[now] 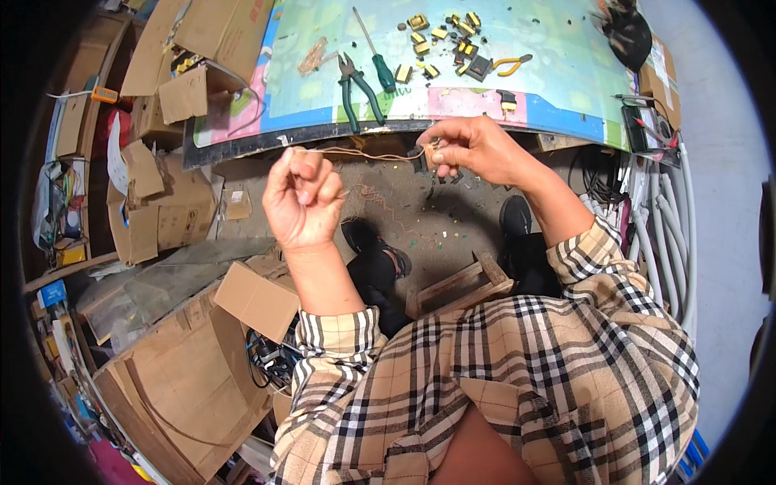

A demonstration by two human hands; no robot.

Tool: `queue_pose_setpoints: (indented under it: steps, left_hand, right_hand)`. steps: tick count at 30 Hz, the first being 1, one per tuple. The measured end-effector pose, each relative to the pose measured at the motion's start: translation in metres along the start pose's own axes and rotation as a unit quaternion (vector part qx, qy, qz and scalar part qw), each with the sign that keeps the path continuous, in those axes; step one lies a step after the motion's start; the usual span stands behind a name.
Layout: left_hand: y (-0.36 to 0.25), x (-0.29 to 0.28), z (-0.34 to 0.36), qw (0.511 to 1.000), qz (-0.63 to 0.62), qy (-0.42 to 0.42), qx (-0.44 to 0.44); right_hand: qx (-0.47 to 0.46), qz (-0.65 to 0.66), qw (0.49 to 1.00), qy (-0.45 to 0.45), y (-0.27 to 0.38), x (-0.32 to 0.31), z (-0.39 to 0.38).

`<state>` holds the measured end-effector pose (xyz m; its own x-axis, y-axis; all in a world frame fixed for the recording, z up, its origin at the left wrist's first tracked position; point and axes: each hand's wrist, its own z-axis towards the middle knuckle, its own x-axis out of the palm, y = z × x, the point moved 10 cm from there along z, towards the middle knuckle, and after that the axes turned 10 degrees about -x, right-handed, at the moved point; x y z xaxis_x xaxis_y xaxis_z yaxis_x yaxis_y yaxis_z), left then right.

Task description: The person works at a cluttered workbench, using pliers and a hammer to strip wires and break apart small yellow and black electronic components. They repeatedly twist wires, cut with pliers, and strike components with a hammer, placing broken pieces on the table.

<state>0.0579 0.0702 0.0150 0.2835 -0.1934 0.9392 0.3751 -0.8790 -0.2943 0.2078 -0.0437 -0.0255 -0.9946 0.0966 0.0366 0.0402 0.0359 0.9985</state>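
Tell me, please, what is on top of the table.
The table holds green-handled pliers, a green-handled screwdriver, small yellow-handled pliers, a copper-coloured wire tangle and clustered yellow-and-black parts. Anything beneath those parts is covered and cannot be seen.

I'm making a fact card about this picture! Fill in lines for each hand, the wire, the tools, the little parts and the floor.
Left hand: pinching copper-coloured wire
Right hand: holding a small dark-and-copper part
Wire: stretches between both hands
Tools: green-handled pliers, green-handled screwdriver, small yellow-handled tool, all on the table
Little parts: yellow-and-black pieces, mostly grouped near the yellow-handled tool
Floor: wire scraps, small bits, wooden frame
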Motion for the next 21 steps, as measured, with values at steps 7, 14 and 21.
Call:
queue_pose_setpoints:
  steps: [7, 14, 21]
  left_hand:
    - [-0.017, -0.062, -0.007, 0.977, -0.1, -0.181, 0.057]
    - [-0.016, -0.086, -0.009, 0.919, 0.095, -0.339, 0.176]
    - [0.042, 0.028, 0.012, 0.642, 0.733, -0.139, 0.178]
  right_hand:
    - [0.01, 0.021, 1.0, -0.004, 0.003, 0.006, 0.001]
    - [-0.016, -0.106, 0.993, -0.042, -0.004, -0.004, 0.003]
    - [-0.02, -0.151, 0.988, -0.012, 0.005, -0.006, -0.001]
